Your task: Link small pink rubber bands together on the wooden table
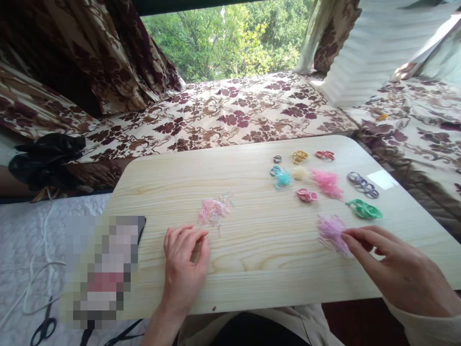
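My left hand (187, 262) rests on the table's near side, fingers curled, with thumb and index tips nearly pressed together. Whatever lies between those tips is too small to make out. Just beyond it is a loose mixed pile of small thin elastic bands (213, 210), mostly pink with some pale blue. My right hand (399, 269) pinches thumb and index at the edge of a lilac heap of small elastic bands (331, 231). Anything in that pinch is hidden. Green hair ties (365, 209) lie just beyond the right hand.
Farther back on the wooden table (252, 250) sit a pink band heap (327, 182), a turquoise heap (283, 179), pink hair ties (307, 195), grey ones (363, 185), yellow ones (299, 156) and red ones (324, 154). A blurred-out object (108, 269) occupies the left edge; scissors (43, 329) lie beyond.
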`<state>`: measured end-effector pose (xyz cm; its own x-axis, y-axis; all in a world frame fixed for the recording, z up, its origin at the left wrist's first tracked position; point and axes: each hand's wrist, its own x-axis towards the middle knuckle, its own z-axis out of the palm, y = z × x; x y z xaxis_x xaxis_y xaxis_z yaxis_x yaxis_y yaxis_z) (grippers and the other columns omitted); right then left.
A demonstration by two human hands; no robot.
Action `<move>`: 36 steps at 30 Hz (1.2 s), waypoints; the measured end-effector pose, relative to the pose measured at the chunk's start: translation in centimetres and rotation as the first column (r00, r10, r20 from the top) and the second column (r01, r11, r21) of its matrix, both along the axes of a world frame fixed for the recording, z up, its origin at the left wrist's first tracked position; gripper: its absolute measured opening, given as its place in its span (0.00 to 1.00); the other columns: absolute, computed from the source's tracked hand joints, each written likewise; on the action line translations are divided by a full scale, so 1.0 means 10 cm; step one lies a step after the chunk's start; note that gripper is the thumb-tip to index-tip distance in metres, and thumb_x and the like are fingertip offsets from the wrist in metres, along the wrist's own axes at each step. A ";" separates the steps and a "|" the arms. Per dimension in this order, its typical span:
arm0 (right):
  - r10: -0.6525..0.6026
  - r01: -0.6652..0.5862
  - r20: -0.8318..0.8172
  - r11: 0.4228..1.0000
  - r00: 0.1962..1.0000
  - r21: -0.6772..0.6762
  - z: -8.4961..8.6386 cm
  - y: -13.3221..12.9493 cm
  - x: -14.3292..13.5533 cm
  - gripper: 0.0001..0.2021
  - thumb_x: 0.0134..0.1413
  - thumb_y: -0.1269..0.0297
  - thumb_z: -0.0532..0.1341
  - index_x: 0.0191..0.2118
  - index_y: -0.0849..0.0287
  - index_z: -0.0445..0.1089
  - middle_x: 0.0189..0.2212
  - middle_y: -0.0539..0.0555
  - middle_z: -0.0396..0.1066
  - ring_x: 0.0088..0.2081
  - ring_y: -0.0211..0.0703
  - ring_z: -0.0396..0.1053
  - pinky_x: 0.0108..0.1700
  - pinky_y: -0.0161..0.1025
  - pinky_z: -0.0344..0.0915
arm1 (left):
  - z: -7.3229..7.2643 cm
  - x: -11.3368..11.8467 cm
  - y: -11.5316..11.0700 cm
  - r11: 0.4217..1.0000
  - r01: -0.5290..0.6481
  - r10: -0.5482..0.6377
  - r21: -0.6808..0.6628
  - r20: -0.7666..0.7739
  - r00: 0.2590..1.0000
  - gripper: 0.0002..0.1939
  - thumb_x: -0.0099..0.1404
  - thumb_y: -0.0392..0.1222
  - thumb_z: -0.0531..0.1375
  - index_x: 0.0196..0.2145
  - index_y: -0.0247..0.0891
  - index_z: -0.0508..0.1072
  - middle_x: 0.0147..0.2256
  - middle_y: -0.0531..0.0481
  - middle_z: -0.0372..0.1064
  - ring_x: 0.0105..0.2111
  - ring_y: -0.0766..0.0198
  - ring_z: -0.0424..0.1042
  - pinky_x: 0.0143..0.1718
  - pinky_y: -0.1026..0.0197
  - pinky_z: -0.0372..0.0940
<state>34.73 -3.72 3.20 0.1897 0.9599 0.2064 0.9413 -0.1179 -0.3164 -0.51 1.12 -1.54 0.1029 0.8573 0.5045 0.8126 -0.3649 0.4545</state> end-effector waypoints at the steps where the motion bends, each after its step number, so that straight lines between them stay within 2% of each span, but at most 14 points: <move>1: -0.013 0.013 0.018 1.000 1.000 -0.003 -0.01 0.00 0.01 0.23 0.63 0.41 0.47 0.39 0.51 0.72 0.40 0.53 0.74 0.36 0.46 0.73 0.34 0.44 0.66 | -0.01 0.00 0.00 1.000 0.000 0.000 0.002 0.000 1.000 0.06 0.66 0.32 0.57 0.38 0.41 0.72 0.34 0.50 0.75 0.45 0.55 0.70 0.57 0.41 0.58; 4: -0.038 0.038 0.027 0.999 0.999 -0.001 0.01 0.01 0.03 0.23 0.62 0.41 0.47 0.38 0.50 0.72 0.39 0.53 0.74 0.35 0.47 0.73 0.34 0.44 0.65 | -0.02 -0.02 0.00 1.000 -0.013 0.013 0.022 -0.010 1.000 0.05 0.66 0.34 0.57 0.38 0.41 0.72 0.36 0.49 0.74 0.45 0.54 0.70 0.57 0.41 0.59; 10: -0.052 0.052 0.011 0.998 0.999 0.045 0.18 0.00 0.22 0.22 0.61 0.42 0.50 0.38 0.52 0.73 0.39 0.55 0.75 0.34 0.46 0.72 0.36 0.45 0.67 | -0.06 -0.04 0.02 0.997 -0.018 0.019 0.073 -0.010 1.000 0.05 0.65 0.34 0.58 0.38 0.40 0.73 0.38 0.47 0.72 0.47 0.53 0.69 0.55 0.41 0.60; 12: -0.011 0.011 -0.009 1.000 1.000 0.028 0.20 -0.01 0.29 0.20 0.59 0.43 0.53 0.38 0.53 0.74 0.39 0.54 0.76 0.34 0.46 0.73 0.35 0.43 0.69 | -0.07 -0.03 0.02 0.997 -0.019 0.020 0.078 -0.011 1.000 0.05 0.65 0.34 0.59 0.39 0.40 0.73 0.38 0.47 0.72 0.47 0.52 0.68 0.55 0.41 0.60; 14: 0.090 -0.091 -0.070 0.996 0.994 -0.014 0.17 0.00 0.26 0.17 0.58 0.45 0.56 0.39 0.52 0.74 0.39 0.53 0.76 0.33 0.44 0.74 0.30 0.40 0.70 | -0.05 -0.02 0.01 0.997 -0.030 0.031 0.072 -0.017 0.999 0.06 0.65 0.33 0.58 0.39 0.40 0.72 0.38 0.47 0.72 0.48 0.52 0.68 0.56 0.40 0.60; 16: 0.193 -0.194 -0.122 0.981 0.974 0.005 0.09 0.06 0.12 0.16 0.58 0.47 0.57 0.40 0.51 0.75 0.39 0.52 0.77 0.32 0.43 0.74 0.25 0.37 0.70 | -0.01 0.01 0.00 0.998 -0.047 0.048 0.046 -0.018 0.999 0.07 0.65 0.32 0.58 0.39 0.40 0.72 0.38 0.47 0.72 0.49 0.51 0.67 0.57 0.38 0.58; 20: 0.357 -0.339 -0.132 0.930 0.925 0.140 -0.07 0.30 -0.42 0.15 0.59 0.48 0.57 0.35 0.51 0.75 0.34 0.51 0.77 0.29 0.42 0.74 0.26 0.36 0.70 | 0.05 0.07 -0.01 0.995 -0.102 0.102 -0.022 0.002 0.995 0.08 0.65 0.31 0.56 0.39 0.41 0.73 0.39 0.47 0.72 0.52 0.51 0.67 0.61 0.36 0.53; 23: 0.495 -0.478 -0.193 0.869 0.847 0.130 -0.07 0.52 -0.83 0.16 0.62 0.50 0.53 0.33 0.51 0.75 0.31 0.51 0.76 0.26 0.39 0.74 0.26 0.35 0.69 | 0.06 0.09 -0.02 0.989 -0.141 0.142 -0.048 0.010 0.990 0.10 0.65 0.31 0.56 0.39 0.41 0.73 0.40 0.47 0.72 0.52 0.52 0.67 0.63 0.35 0.52; 26: 0.562 -0.561 -0.226 0.824 0.796 0.075 -0.05 0.70 -1.11 0.18 0.65 0.54 0.50 0.33 0.53 0.74 0.30 0.52 0.75 0.24 0.37 0.73 0.25 0.34 0.67 | 0.07 0.09 -0.03 0.987 -0.148 0.149 -0.061 0.025 0.988 0.10 0.64 0.30 0.56 0.39 0.41 0.73 0.40 0.46 0.72 0.53 0.52 0.67 0.63 0.35 0.52; 29: 0.607 -0.609 -0.195 0.791 0.770 0.061 -0.08 0.80 -1.28 0.18 0.66 0.59 0.48 0.35 0.55 0.74 0.30 0.53 0.75 0.25 0.37 0.73 0.25 0.34 0.66 | 0.09 0.09 -0.03 0.988 -0.137 0.140 -0.073 0.036 0.990 0.10 0.63 0.30 0.57 0.40 0.41 0.74 0.40 0.46 0.72 0.53 0.51 0.66 0.63 0.34 0.51; 33: 0.667 -0.658 -0.101 0.745 0.738 0.112 -0.14 0.88 -1.41 0.16 0.66 0.64 0.48 0.40 0.56 0.74 0.32 0.53 0.75 0.27 0.37 0.74 0.27 0.34 0.66 | 0.11 0.10 -0.03 0.988 -0.115 0.119 -0.106 0.035 0.992 0.12 0.64 0.30 0.57 0.41 0.43 0.74 0.42 0.46 0.71 0.55 0.51 0.65 0.64 0.33 0.49; 36: 0.637 -0.635 0.014 0.766 0.771 0.103 -0.19 0.97 -1.46 0.16 0.65 0.66 0.48 0.45 0.58 0.73 0.33 0.53 0.75 0.28 0.38 0.74 0.28 0.35 0.65 | 0.11 0.10 -0.03 0.987 -0.109 0.115 -0.114 0.043 0.992 0.12 0.64 0.30 0.57 0.41 0.43 0.74 0.43 0.46 0.71 0.56 0.51 0.64 0.64 0.33 0.49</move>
